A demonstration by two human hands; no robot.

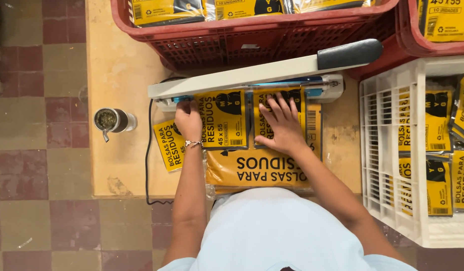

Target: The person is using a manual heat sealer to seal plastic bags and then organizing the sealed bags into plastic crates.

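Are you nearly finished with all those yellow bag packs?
Some look done: the white crate beside the table holds several yellow packs. In hand: the left hand and right hand press two packs flat under the raised heat sealer arm. Probably left: more packs lie beneath these, and the red crates hold others.

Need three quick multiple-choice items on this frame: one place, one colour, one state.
1. Where is the metal cup?
A. in the white crate
B. on the table's left part
C. on the floor

2. What colour is the crate behind the sealer?
A. red
B. blue
C. green

3. How is the right hand?
A. clenched in a fist
B. gripping the sealer's handle
C. flat, fingers spread, on a yellow packet

Answers: 1 B, it stands left of the left hand. 2 A, red lattice walls show. 3 C, the palm presses the packet under the raised arm.
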